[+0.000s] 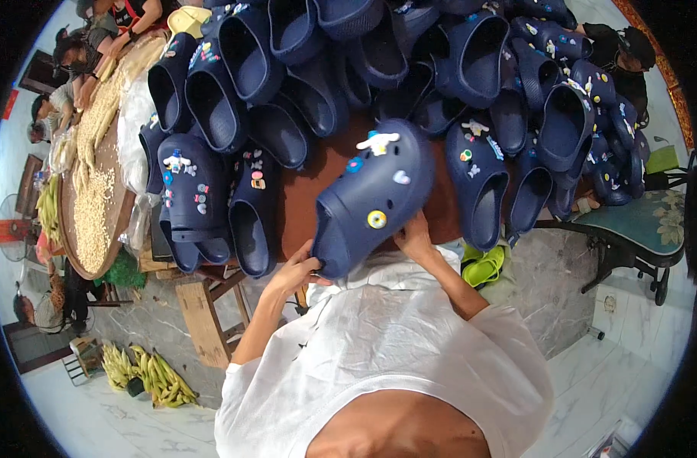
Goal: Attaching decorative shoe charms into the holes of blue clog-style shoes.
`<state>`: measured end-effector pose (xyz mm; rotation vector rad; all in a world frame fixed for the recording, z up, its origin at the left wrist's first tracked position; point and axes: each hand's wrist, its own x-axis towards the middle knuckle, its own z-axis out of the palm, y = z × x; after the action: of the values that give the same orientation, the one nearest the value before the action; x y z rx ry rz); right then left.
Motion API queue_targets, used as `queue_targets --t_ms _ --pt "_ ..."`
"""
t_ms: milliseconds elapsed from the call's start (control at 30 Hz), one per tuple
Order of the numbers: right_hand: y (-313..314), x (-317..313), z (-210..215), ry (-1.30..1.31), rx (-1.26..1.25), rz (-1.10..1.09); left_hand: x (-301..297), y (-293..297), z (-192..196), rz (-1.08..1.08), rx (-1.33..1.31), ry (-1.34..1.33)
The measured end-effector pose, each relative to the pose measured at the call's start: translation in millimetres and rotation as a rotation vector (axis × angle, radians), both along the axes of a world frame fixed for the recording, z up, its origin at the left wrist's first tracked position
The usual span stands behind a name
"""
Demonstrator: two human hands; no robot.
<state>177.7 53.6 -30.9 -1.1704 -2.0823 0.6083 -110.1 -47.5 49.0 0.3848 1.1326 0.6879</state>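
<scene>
Two hands (293, 275) — one clog (360, 202), four charms (377, 219)

No text, label, number or sign can be read here.

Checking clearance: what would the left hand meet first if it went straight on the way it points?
The left hand would first meet the heel end of the charm-decorated navy clog, which it is touching; what lies beyond is hard to judge for depth.
</scene>
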Motion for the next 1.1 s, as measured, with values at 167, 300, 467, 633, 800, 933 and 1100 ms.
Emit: queue_targets --t_ms 167,300,467,633,800,933,1100 --pt "-13 -15 30 0.166 -0.301 -0.059 -10 -52 -28 0.163 -0.029 0.059" --pt "-17 -28 35 0.236 -0.467 -0.037 8 -67 -28 0.286 -0.077 0.154" --pt "-5 -40 42 0.093 -0.343 0.025 19 -75 -36 0.313 -0.058 0.236" --pt "29 -25 43 0.040 -0.137 -0.069 21 -70 -13 0.160 0.394 0.857" --pt "81 -4 43 -0.217 0.109 -0.206 23 -29 27 0.084 0.528 1.001" --pt "89 -7 34 -0.248 0.077 -0.145 43 1 8 0.122 0.566 0.636" --pt "83 -16 38 -0.188 0.048 -0.146 71 39 -10 0.247 0.415 0.303"
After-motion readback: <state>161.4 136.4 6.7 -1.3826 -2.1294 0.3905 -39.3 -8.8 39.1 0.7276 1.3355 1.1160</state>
